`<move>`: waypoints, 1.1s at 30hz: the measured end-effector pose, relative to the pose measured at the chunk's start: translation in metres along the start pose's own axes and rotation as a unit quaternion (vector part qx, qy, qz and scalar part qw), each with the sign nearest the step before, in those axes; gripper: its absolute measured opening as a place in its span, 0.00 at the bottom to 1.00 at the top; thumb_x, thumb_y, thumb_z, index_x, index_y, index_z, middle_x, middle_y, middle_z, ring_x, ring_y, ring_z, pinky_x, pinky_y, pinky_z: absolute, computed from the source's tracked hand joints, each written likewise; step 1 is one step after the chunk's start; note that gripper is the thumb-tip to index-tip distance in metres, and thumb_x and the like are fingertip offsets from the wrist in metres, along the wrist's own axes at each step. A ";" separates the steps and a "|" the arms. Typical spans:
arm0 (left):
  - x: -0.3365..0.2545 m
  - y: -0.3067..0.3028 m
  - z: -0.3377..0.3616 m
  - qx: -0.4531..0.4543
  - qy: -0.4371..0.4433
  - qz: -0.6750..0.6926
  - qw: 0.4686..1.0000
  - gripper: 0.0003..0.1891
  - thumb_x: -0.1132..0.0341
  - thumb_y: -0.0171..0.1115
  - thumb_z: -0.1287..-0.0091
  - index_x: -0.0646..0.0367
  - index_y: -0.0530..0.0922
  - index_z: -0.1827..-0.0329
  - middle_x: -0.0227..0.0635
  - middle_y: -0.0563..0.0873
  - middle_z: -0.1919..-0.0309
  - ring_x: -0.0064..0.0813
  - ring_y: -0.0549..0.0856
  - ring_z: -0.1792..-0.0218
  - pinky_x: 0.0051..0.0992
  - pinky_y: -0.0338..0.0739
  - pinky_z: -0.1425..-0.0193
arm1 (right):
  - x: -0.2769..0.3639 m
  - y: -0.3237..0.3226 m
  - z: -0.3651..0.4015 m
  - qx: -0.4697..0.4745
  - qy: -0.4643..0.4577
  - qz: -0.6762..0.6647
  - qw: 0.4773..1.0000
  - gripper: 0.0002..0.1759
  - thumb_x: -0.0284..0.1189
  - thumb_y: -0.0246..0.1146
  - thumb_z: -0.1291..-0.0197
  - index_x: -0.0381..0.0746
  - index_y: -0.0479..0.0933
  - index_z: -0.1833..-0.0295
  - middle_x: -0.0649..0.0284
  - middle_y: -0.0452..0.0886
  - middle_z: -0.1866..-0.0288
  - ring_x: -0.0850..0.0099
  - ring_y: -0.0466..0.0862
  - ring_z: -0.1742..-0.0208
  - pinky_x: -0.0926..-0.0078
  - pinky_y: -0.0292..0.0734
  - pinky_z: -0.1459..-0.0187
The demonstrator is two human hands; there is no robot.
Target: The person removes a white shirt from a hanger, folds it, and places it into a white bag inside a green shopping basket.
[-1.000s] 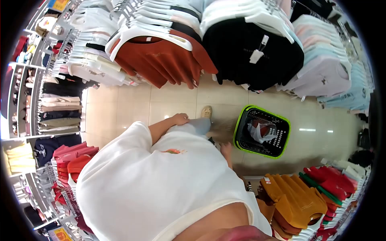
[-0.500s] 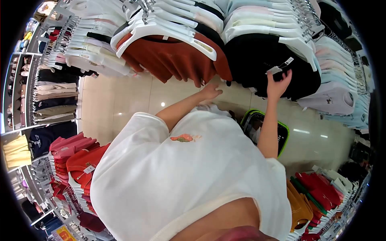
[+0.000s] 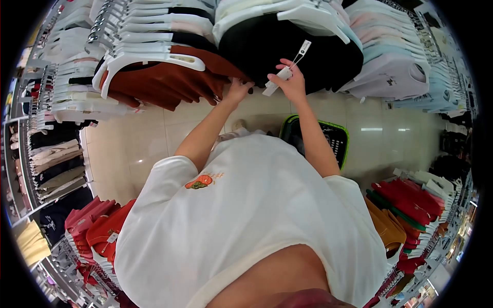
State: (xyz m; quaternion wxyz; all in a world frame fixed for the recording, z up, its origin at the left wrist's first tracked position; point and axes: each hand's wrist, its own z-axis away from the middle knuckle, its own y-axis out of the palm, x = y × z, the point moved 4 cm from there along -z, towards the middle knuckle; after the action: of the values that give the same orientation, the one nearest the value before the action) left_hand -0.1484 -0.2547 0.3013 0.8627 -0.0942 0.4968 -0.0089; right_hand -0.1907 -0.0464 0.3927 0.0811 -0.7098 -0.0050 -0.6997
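Observation:
My right hand (image 3: 292,86) pinches a white tag (image 3: 277,81), and a second narrow white tag (image 3: 304,49) hangs by a loop just above it. Behind the tags is a black top (image 3: 328,56) on a white hanger (image 3: 308,11). To the left, my left hand (image 3: 237,93) is closed at the lower right edge of a rust-brown garment (image 3: 164,81), near the black top. That garment hangs from another white hanger (image 3: 149,57). Some of my left fingertips are hidden by the cloth.
A black basket with a green rim (image 3: 348,138) stands on the tiled floor (image 3: 128,143) under my right forearm. Light tops (image 3: 400,77) hang at the right. Red clothes (image 3: 110,228) are at the lower left, with mustard (image 3: 385,226) and red ones (image 3: 411,203) at the lower right.
The view has shifted, and the racks appear further left. My left hand has moved up onto the rust-brown garment's edge. My right hand has brought the tag lower, away from the black top.

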 end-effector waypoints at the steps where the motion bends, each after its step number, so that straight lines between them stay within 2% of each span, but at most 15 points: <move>1: 0.001 0.004 0.008 -0.008 0.005 0.002 1.000 0.41 0.54 0.67 0.36 0.70 0.61 0.25 0.52 0.75 0.32 0.42 0.74 0.31 0.34 0.69 0.31 | -0.002 -0.006 0.007 -0.025 -0.014 -0.018 0.999 0.42 0.32 0.80 0.50 0.37 0.69 0.30 0.63 0.83 0.49 0.74 0.84 0.56 0.74 0.81 0.54; 4: 0.033 0.013 0.003 0.015 0.014 -0.056 0.998 0.34 0.60 0.67 0.36 0.64 0.66 0.29 0.39 0.82 0.45 0.31 0.81 0.52 0.30 0.76 0.47 | 0.005 -0.041 0.018 -0.098 -0.020 0.121 0.988 0.46 0.33 0.81 0.53 0.39 0.67 0.28 0.60 0.82 0.45 0.70 0.84 0.54 0.72 0.82 0.52; 7: 0.019 0.021 0.027 -0.028 0.135 -0.114 0.984 0.32 0.60 0.68 0.36 0.64 0.70 0.31 0.39 0.83 0.47 0.30 0.82 0.50 0.31 0.77 0.46 | 0.057 -0.085 0.024 -0.195 -0.081 0.238 0.948 0.46 0.29 0.78 0.56 0.41 0.67 0.28 0.51 0.73 0.33 0.61 0.81 0.40 0.65 0.77 0.42; 9: -0.042 0.024 0.070 -0.076 0.247 -0.128 0.958 0.29 0.67 0.68 0.38 0.66 0.71 0.33 0.43 0.82 0.45 0.34 0.82 0.45 0.34 0.75 0.39 | 0.101 -0.109 0.024 -0.307 -0.251 0.397 0.828 0.45 0.30 0.75 0.55 0.41 0.67 0.28 0.50 0.67 0.28 0.51 0.72 0.32 0.57 0.68 0.34; 10: -0.065 0.025 0.085 -0.109 0.314 -0.124 0.935 0.29 0.70 0.68 0.38 0.66 0.70 0.33 0.44 0.81 0.44 0.36 0.81 0.43 0.34 0.74 0.37 | 0.111 -0.123 0.020 -0.310 -0.255 0.372 0.837 0.44 0.32 0.74 0.55 0.43 0.68 0.29 0.50 0.64 0.26 0.45 0.65 0.28 0.51 0.61 0.30; 11: -0.090 0.024 0.099 -0.143 0.379 -0.118 0.906 0.29 0.72 0.67 0.39 0.66 0.70 0.33 0.46 0.80 0.42 0.38 0.80 0.40 0.34 0.73 0.35 | 0.119 -0.132 0.016 -0.348 -0.258 0.413 0.801 0.44 0.33 0.74 0.55 0.44 0.67 0.28 0.49 0.67 0.28 0.47 0.67 0.29 0.51 0.63 0.31; 13: -0.150 0.020 0.126 -0.213 0.535 -0.168 0.800 0.30 0.78 0.66 0.41 0.67 0.69 0.33 0.49 0.76 0.37 0.44 0.77 0.36 0.36 0.68 0.30 | 0.110 -0.160 -0.004 -0.316 -0.261 0.430 0.804 0.39 0.33 0.75 0.54 0.44 0.72 0.33 0.51 0.73 0.33 0.50 0.72 0.32 0.55 0.68 0.35; 14: -0.166 0.015 0.125 -0.244 0.563 -0.195 0.765 0.31 0.75 0.66 0.42 0.65 0.69 0.33 0.51 0.74 0.34 0.52 0.73 0.34 0.41 0.67 0.29 | 0.107 -0.169 -0.012 -0.279 -0.233 0.404 0.839 0.35 0.33 0.74 0.52 0.43 0.74 0.35 0.51 0.76 0.36 0.49 0.75 0.36 0.56 0.70 0.38; 15: -0.182 0.010 0.120 -0.277 0.581 -0.213 0.735 0.32 0.72 0.67 0.43 0.65 0.69 0.33 0.50 0.74 0.33 0.52 0.72 0.34 0.42 0.65 0.29 | 0.105 -0.177 -0.020 -0.242 -0.205 0.376 0.871 0.32 0.33 0.74 0.50 0.42 0.75 0.38 0.51 0.78 0.39 0.49 0.77 0.40 0.56 0.73 0.42; 19: -0.223 -0.014 0.080 -0.328 0.509 -0.335 0.721 0.33 0.62 0.69 0.41 0.61 0.69 0.32 0.47 0.75 0.35 0.49 0.72 0.33 0.45 0.61 0.29 | 0.112 -0.183 -0.020 -0.079 -0.122 0.326 0.934 0.19 0.36 0.71 0.41 0.39 0.78 0.48 0.48 0.83 0.59 0.43 0.82 0.54 0.56 0.78 0.54; 20: -0.227 -0.022 0.067 -0.324 0.517 -0.342 0.715 0.32 0.60 0.69 0.41 0.57 0.72 0.32 0.44 0.76 0.37 0.48 0.73 0.35 0.47 0.61 0.30 | 0.119 -0.178 -0.016 -0.059 -0.142 0.349 0.924 0.19 0.40 0.67 0.36 0.37 0.75 0.50 0.46 0.81 0.68 0.40 0.80 0.60 0.50 0.77 0.58; 23: -0.247 -0.035 0.054 -0.285 0.545 -0.352 0.706 0.25 0.64 0.70 0.41 0.56 0.77 0.40 0.45 0.79 0.45 0.50 0.77 0.43 0.43 0.71 0.37 | 0.121 -0.172 -0.018 -0.056 -0.188 0.465 0.863 0.21 0.43 0.66 0.34 0.35 0.71 0.54 0.46 0.81 0.68 0.41 0.81 0.63 0.46 0.75 0.60; 28: -0.262 -0.038 0.061 -0.203 0.542 -0.383 0.720 0.19 0.66 0.69 0.37 0.60 0.78 0.44 0.45 0.81 0.50 0.50 0.78 0.48 0.40 0.74 0.41 | 0.172 -0.128 -0.015 -0.056 -0.238 0.551 0.798 0.17 0.40 0.64 0.32 0.37 0.68 0.59 0.55 0.81 0.69 0.51 0.83 0.66 0.58 0.79 0.68; 31: -0.274 -0.037 0.064 -0.158 0.545 -0.392 0.724 0.17 0.67 0.68 0.35 0.60 0.78 0.45 0.47 0.84 0.53 0.50 0.80 0.50 0.40 0.76 0.45 | 0.175 -0.124 -0.014 -0.059 -0.214 0.527 0.821 0.17 0.40 0.64 0.32 0.37 0.69 0.58 0.56 0.82 0.68 0.51 0.83 0.65 0.58 0.79 0.68; 33: -0.272 -0.037 0.053 -0.060 0.511 -0.339 0.788 0.15 0.70 0.67 0.37 0.60 0.78 0.48 0.48 0.84 0.58 0.54 0.82 0.54 0.43 0.77 0.50 | 0.178 -0.130 -0.009 -0.066 -0.188 0.506 0.840 0.17 0.40 0.65 0.33 0.38 0.70 0.58 0.56 0.83 0.65 0.50 0.83 0.64 0.56 0.78 0.66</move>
State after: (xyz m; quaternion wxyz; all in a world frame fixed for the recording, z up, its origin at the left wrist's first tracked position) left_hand -0.2379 -0.2538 0.5660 0.4170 -0.2898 0.8007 -0.3178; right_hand -0.2119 0.0613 0.5840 0.3744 -0.7350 0.3853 -0.4137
